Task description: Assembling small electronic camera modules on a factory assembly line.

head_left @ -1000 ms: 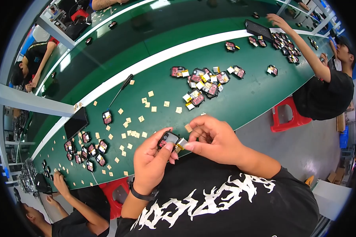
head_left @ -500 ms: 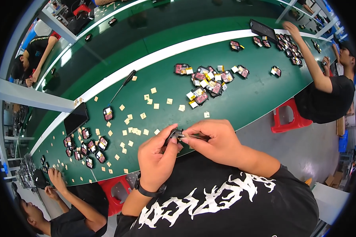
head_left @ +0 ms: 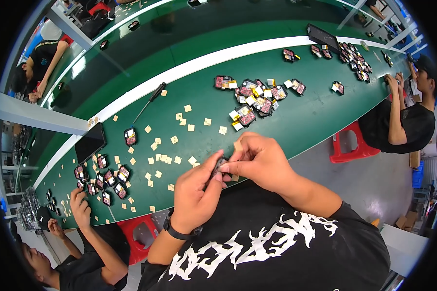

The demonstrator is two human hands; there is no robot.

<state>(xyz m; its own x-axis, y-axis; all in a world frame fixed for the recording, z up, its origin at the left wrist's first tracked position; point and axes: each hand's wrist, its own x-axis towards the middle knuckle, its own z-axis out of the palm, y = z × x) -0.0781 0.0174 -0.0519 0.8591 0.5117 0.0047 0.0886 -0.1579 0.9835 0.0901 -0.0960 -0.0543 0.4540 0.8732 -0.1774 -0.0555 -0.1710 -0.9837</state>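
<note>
Both my hands meet over the near edge of the green table (head_left: 296,121). My left hand (head_left: 195,194) grips a small dark part (head_left: 219,165) from below, a black band on its wrist. From the right, my right hand (head_left: 260,160) pinches the same part with its fingertips; a small tan square (head_left: 237,145) sticks to one finger. The part is mostly hidden by fingers. Many tan squares (head_left: 162,157) lie scattered on the table just beyond my hands.
A heap of dark parts with red and yellow faces (head_left: 255,97) lies ahead. A screwdriver (head_left: 150,99) and a black phone (head_left: 90,143) lie left. One person works at the left (head_left: 82,208), another sits on the right (head_left: 403,121) by a red stool (head_left: 349,145).
My hands have drawn closer together and slightly nearer my chest, closing over the small part so less of it shows.
</note>
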